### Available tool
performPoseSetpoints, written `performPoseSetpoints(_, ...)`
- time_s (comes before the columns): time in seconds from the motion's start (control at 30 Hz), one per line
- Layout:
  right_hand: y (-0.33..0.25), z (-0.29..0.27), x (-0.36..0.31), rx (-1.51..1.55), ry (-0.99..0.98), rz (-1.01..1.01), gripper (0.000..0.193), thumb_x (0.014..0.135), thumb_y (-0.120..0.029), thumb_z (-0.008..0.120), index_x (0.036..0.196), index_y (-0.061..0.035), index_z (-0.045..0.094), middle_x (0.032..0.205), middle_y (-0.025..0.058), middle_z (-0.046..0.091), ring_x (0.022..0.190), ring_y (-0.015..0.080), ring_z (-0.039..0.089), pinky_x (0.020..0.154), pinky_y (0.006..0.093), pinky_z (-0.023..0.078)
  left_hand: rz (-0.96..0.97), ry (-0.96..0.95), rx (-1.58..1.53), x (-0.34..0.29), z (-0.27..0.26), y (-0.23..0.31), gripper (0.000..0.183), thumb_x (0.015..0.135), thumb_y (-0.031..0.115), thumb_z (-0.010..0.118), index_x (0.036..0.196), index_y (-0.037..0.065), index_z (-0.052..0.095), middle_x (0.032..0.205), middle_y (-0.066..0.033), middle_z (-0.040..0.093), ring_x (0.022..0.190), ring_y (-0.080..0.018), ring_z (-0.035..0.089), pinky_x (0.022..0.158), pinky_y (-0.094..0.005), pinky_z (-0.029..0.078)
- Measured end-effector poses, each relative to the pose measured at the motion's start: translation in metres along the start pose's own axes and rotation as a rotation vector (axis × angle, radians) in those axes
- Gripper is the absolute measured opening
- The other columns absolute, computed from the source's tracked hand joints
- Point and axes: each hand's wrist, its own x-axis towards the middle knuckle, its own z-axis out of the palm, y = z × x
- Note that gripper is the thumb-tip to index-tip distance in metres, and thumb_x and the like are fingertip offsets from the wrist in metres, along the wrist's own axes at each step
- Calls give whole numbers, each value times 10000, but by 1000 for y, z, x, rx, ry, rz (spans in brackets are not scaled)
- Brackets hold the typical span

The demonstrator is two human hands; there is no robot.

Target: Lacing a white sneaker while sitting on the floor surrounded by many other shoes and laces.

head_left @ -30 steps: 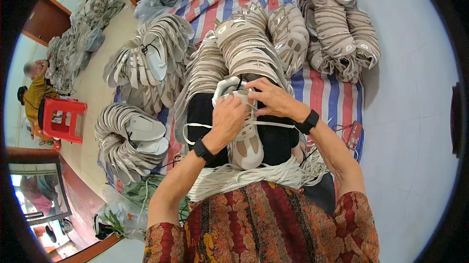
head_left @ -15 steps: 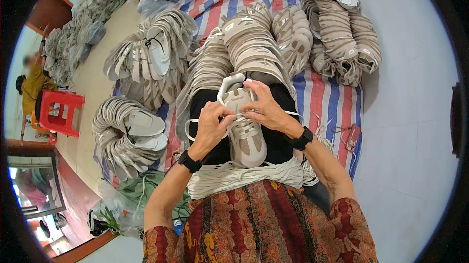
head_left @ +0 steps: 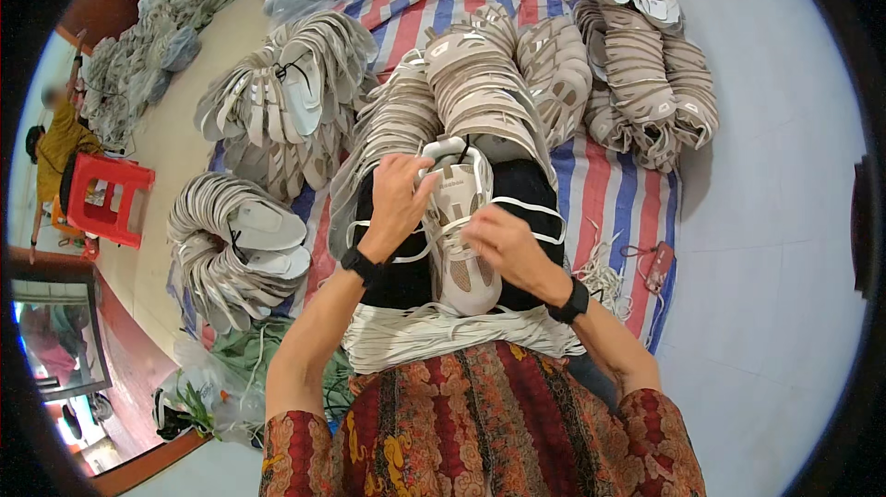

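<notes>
A beige shoe upper (head_left: 471, 277) with a mesh toe rests between my black-clad knees, toe toward me. Its tongue and padded collar point away. White shoelace (head_left: 532, 205) runs through the eyelets, and loose loops hang out to both sides over my legs. At the left edge of the collar and eyelets, my left hand (head_left: 399, 202) is closed on the shoe upper. My right hand (head_left: 506, 243) is lower, its fingers pinched over the lacing at the right eyelets; its fingertips partly cover the lace there. Across my lap lies a thick bundle of white shoelaces (head_left: 434, 338).
Strung stacks of beige uppers (head_left: 482, 82) stand ahead on a striped sheet (head_left: 600, 185). More bundles (head_left: 235, 234) sit to the left and others (head_left: 637, 63) to the far right. A red stool (head_left: 109, 197) and a person in yellow (head_left: 65, 148) are at far left.
My hands have moved apart from the middle of the lacing. The left went up and left to the collar edge; the right came down toward the toe. The right lace loop now lies higher.
</notes>
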Motion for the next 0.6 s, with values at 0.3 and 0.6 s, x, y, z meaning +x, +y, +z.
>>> performPoseSetpoints(0.3, 17, 7, 12, -414, 135, 112, 55, 754, -53, 555, 750, -22, 510, 735, 124, 487, 626, 301, 558, 550, 383, 453, -620, -400, -662, 20, 13, -9, 276, 784, 256, 600, 881, 1, 642, 704, -61, 598, 666, -120, 535, 615, -272, 431)
performPoseSetpoints(0.6, 8, 0, 19, -592, -35, 82, 51, 721, -43, 537, 755, -24, 504, 745, 123, 498, 585, 294, 569, 530, 373, 469, -559, -768, -586, 33, 1, -10, 250, 837, 243, 576, 889, 1, 615, 802, -11, 568, 746, -75, 480, 654, -221, 389)
